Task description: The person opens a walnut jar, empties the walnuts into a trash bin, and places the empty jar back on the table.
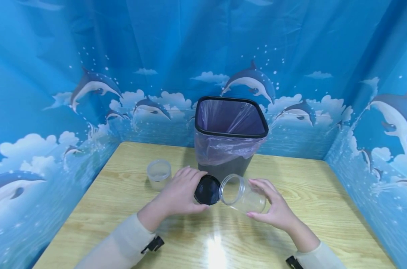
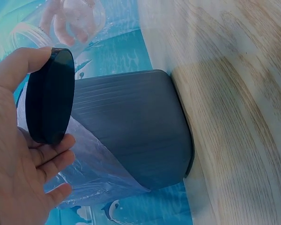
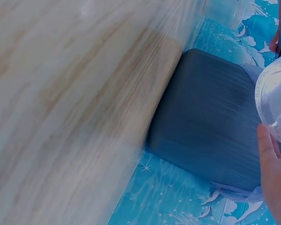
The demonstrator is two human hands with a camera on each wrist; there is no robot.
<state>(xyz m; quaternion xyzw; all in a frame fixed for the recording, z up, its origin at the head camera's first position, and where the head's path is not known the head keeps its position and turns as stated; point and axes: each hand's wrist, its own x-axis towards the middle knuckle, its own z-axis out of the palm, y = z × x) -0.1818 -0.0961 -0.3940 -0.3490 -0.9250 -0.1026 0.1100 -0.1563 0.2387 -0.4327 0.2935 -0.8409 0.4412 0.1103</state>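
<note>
My left hand (image 1: 183,192) grips a round black lid (image 1: 207,189) by its edge, the lid's hollow side facing up toward the head camera. In the left wrist view the lid (image 2: 50,96) is seen edge-on between thumb and fingers. A clear plastic jar (image 1: 245,195) lies tilted in my right hand (image 1: 272,205), its threaded mouth pointing left at the lid. Jar and lid are close together; whether they touch I cannot tell. In the right wrist view the jar's base (image 3: 276,98) shows above the fingertips. The jar looks transparent, with nothing visible inside.
Behind both hands stands a grey bin (image 1: 223,170) with a black rim and a thin purple liner (image 1: 220,149). A small translucent cup (image 1: 159,172) stands left of it on the wooden table (image 1: 116,201). Blue dolphin curtains (image 1: 176,48) surround the table's back and sides.
</note>
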